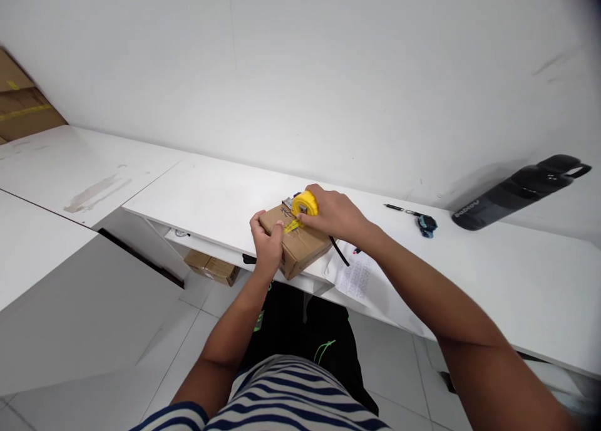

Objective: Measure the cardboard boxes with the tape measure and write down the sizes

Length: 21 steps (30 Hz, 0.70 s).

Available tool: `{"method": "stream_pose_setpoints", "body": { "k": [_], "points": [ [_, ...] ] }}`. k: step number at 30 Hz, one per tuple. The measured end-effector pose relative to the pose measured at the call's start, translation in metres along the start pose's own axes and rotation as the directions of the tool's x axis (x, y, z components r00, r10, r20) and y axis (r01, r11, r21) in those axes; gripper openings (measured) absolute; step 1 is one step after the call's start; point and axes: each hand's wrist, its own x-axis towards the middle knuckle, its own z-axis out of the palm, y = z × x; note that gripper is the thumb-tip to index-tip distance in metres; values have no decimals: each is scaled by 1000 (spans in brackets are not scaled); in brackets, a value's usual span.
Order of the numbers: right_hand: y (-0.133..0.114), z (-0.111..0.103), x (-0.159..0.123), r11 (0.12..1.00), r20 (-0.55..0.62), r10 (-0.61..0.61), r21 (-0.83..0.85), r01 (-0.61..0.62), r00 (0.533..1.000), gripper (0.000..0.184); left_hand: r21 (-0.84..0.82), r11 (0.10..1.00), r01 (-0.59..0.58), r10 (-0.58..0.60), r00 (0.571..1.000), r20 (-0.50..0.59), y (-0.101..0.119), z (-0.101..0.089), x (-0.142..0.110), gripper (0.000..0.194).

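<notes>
A small brown cardboard box is tilted at the front edge of the white desk. My left hand grips its left side, with the thumb on the top face. In my right hand is a yellow tape measure, held against the box's top with the fingers wrapped round it. A yellow strip lies across the top below it; whether it is the blade or packing tape I cannot tell. Dark handwriting shows beside the tape measure. A black strap hangs below my right hand.
A written sheet of paper lies right of the box. Farther right are a black pen, a small dark blue object and a large black bottle by the wall. Another cardboard box sits below the desk; larger cartons stand far left.
</notes>
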Motion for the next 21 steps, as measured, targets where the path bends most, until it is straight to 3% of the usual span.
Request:
{"method": "stream_pose_setpoints", "body": {
  "k": [9,21],
  "points": [
    [1,-1,-24,1000,-6,20,13,-19,1000,43,17,1000,-20,20,1000,4,1,0,-1,49],
    [18,1,-81,990,-61,115,95,-109,992,46,-23,1000,-7,7,1000,4,1,3,-1,47]
  ]
}}
